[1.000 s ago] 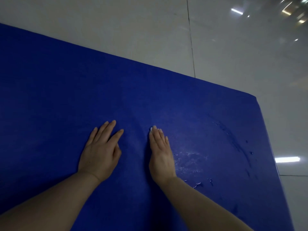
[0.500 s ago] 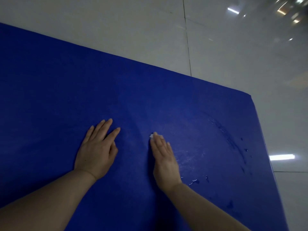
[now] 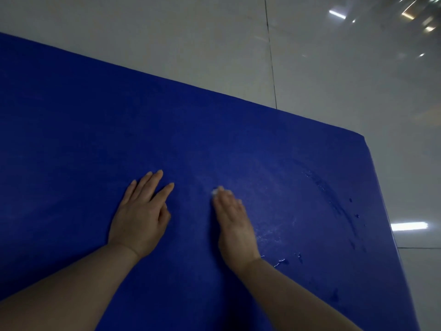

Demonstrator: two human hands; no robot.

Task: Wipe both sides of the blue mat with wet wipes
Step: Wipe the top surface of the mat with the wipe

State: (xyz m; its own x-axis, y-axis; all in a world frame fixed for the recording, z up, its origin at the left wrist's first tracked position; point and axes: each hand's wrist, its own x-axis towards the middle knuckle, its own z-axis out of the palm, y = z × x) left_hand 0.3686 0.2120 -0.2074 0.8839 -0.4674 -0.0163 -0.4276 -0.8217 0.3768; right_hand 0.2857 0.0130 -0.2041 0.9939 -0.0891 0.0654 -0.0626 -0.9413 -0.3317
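A large blue mat [image 3: 71,130] lies flat on the floor and fills most of the view. My left hand [image 3: 140,216] rests flat on it with straight, slightly spread fingers. To its right, my right hand [image 3: 235,225] presses a white wet wipe [image 3: 214,192] onto the mat with straight fingers; only a small white edge of the wipe shows past the fingertips. Wet streaks and droplets [image 3: 281,260] mark the mat to the right of that hand, with a curved damp arc near the mat's right side.
Glossy pale floor tiles [image 3: 334,80] surround the mat beyond its far edge and right edge, with dark grout lines and bright ceiling-light reflections [image 3: 409,226]. The mat's far right corner [image 3: 358,137] is rounded.
My right hand with the wipe has slid slightly back toward me and to the right. My left hand has stayed flat in about the same spot.
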